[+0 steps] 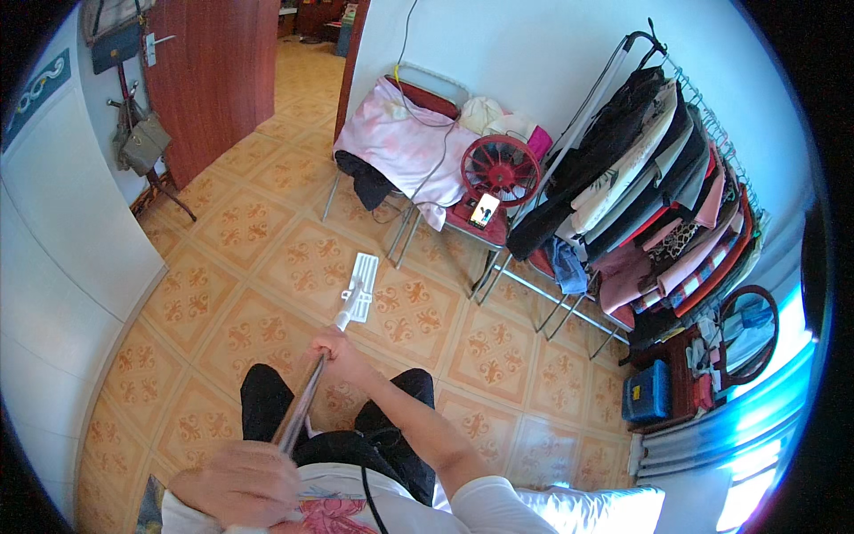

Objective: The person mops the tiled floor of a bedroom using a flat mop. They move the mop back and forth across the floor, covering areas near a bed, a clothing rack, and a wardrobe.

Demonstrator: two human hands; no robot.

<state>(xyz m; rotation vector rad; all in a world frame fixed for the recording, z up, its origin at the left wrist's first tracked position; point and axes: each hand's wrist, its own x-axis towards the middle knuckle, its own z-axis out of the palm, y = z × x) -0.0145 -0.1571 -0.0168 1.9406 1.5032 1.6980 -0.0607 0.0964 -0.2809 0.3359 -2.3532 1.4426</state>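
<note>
A flat mop with a metal pole (300,414) runs from my chest down to the floor ahead of my knees. Its white plastic head (362,287) lies against the patterned tiles, and I see no cloth on its upper face. My right hand (333,352) grips the pole low, close to the white joint (347,310). Higher up, near my chest, my left hand (250,477) is wrapped around the pole's upper end; it looks slightly blurred. My black-trousered legs are on both sides of the pole.
Chairs with a pink cloth (413,143), a red fan (501,171) and a lit phone (484,210) line the wall. A loaded clothes rack (640,180) stands to the right, past it a blue box (646,392). White cabinets (60,267) curve along the left; a wooden door (210,80) stands open.
</note>
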